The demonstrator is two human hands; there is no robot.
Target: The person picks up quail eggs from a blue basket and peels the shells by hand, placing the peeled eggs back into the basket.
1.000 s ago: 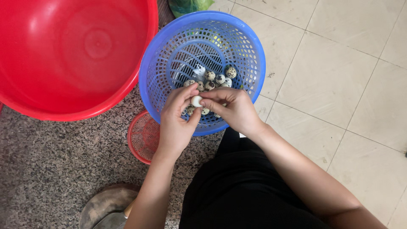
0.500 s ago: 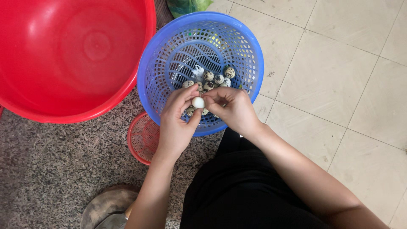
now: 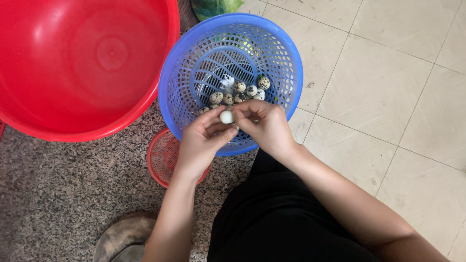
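Note:
My left hand (image 3: 200, 143) holds a small white peeled egg (image 3: 226, 117) between thumb and fingers, over the near rim of a blue perforated basket (image 3: 191, 63). My right hand (image 3: 266, 127) pinches at the same egg from the right, fingertips touching it. Several speckled quail eggs (image 3: 240, 92) lie in the bottom of the basket, just beyond my fingers, with a bit of white shell among them.
A large red basin (image 3: 82, 63) sits to the left of the basket. A small red mesh basket (image 3: 162, 157) lies under my left wrist. A shoe (image 3: 121, 237) shows at the bottom, on speckled stone flooring; pale tiles lie to the right. A green bag (image 3: 213, 7) is at the top.
Both hands stayed over the basket's near rim; the fingers shifted slightly and more of the egg's white surface shows now.

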